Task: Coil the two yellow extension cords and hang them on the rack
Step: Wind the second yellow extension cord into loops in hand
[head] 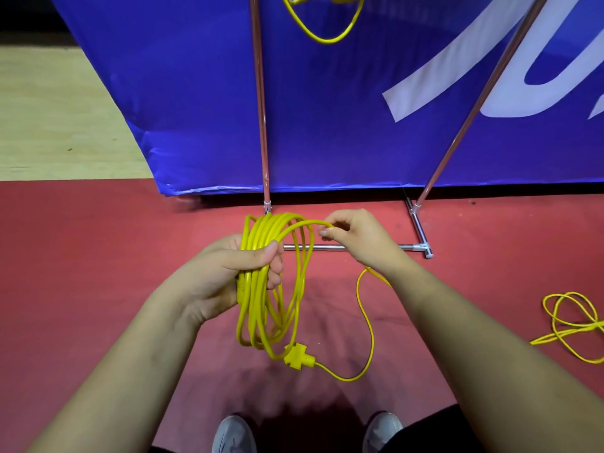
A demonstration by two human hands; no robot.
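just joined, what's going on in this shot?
A person is coiling a yellow extension cord. The left hand grips the gathered loops, and the right hand pinches the next stretch at the top. The free tail ends in a socket block below the coil. A second yellow cord hangs up by the rack, and more loose cord lies on the red floor to the right.

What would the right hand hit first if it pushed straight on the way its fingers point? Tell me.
Probably the coiled cord gripped by the left hand. The right hand, pinching a strand, points left at those loops; depth is uncertain.
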